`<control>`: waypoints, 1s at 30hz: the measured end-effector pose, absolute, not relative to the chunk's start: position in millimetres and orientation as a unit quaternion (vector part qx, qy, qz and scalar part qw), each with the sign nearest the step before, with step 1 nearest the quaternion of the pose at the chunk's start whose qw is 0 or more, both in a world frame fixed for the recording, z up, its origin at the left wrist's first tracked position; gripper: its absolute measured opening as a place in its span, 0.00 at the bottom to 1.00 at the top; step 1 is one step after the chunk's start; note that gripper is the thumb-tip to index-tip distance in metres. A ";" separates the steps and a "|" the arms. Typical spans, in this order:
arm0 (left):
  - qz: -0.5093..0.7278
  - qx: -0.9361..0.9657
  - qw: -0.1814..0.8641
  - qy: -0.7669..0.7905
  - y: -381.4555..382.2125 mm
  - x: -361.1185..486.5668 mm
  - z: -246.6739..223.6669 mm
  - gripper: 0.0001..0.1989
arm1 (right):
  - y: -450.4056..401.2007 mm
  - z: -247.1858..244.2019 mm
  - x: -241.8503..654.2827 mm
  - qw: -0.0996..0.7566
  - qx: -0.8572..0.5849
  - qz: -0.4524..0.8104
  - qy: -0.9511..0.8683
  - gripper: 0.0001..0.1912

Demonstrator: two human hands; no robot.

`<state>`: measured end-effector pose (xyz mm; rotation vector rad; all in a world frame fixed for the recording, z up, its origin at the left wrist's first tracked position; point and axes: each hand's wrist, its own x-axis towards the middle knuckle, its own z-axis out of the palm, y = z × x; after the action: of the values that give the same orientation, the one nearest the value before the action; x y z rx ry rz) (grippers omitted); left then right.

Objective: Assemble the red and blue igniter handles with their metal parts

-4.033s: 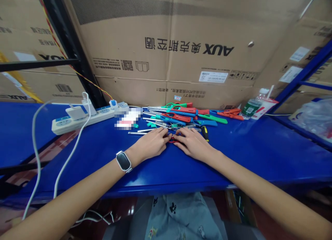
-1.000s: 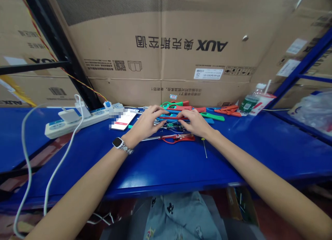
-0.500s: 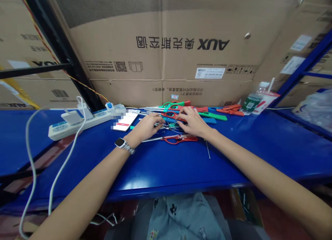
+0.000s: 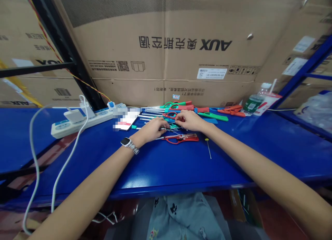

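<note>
My left hand (image 4: 155,128), with a watch (image 4: 126,141) on its wrist, has its fingertips closed low over the work; what they grip is too small to make out. Close on its right, the fingers of my right hand (image 4: 188,120) are curled in a pinch, their content also unclear. Thin pale wires (image 4: 176,131) and green parts show between the hands. Just in front lies an opened red stick lighter (image 4: 181,139), wires and inner parts exposed, its metal tube partly behind my left hand. Behind the hands, red and green stick lighters (image 4: 183,108) lie in a pile.
A yellow-handled screwdriver (image 4: 208,148) lies on the blue table (image 4: 181,167). At left are a phone (image 4: 129,118) and a power strip (image 4: 97,116) with chargers and white cables. Orange-red casings (image 4: 232,110), a bottle (image 4: 252,104) and a cup (image 4: 268,103) stand right, before a cardboard box (image 4: 155,11).
My left hand has shifted slightly right and down, its fingers closer together. My right hand has drawn its fingers into a pinch and moved slightly, leaving the screwdriver's yellow handle in view.
</note>
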<state>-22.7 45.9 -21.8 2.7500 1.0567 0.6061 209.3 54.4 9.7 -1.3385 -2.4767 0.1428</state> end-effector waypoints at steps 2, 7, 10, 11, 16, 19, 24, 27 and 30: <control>0.205 0.914 0.081 0.340 47.4 -24.6 -22.6 0.10 | 57.2 12.6 208.8 0.142 -0.468 0.063 -0.870 0.06; 0.207 0.910 0.095 0.346 48.0 -25.8 -21.6 0.11 | 63.9 22.0 203.0 0.085 -0.482 0.103 -0.866 0.05; 0.204 0.909 0.095 0.352 47.1 -25.3 -20.7 0.11 | 67.4 24.4 195.0 0.060 -0.489 0.107 -0.864 0.02; 0.202 0.909 0.093 0.353 46.8 -25.2 -20.5 0.11 | 68.6 24.3 192.8 0.060 -0.486 0.107 -0.865 0.02; 0.200 0.910 0.082 0.354 45.9 -24.2 -20.3 0.10 | 75.5 19.0 195.2 0.133 -0.471 0.201 -0.848 0.05; 0.198 0.910 0.081 0.355 44.6 -23.2 -19.7 0.09 | 78.9 13.6 203.3 0.209 -0.452 0.286 -0.819 0.05; 0.294 0.877 0.079 0.371 36.5 -19.5 -12.7 0.06 | 72.3 6.5 210.8 0.327 -0.418 0.355 -0.769 0.07; 0.360 0.855 0.064 0.367 27.7 -13.1 -6.4 0.10 | 61.6 4.6 210.4 0.367 -0.407 0.388 -0.741 0.08; 0.365 0.856 0.052 0.362 18.9 -4.1 -2.5 0.16 | 50.5 2.8 207.2 0.398 -0.405 0.421 -0.708 0.08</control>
<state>-4.1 18.9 -2.5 2.6046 1.1020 1.1090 207.2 50.5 2.8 -1.0255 -1.7926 1.0657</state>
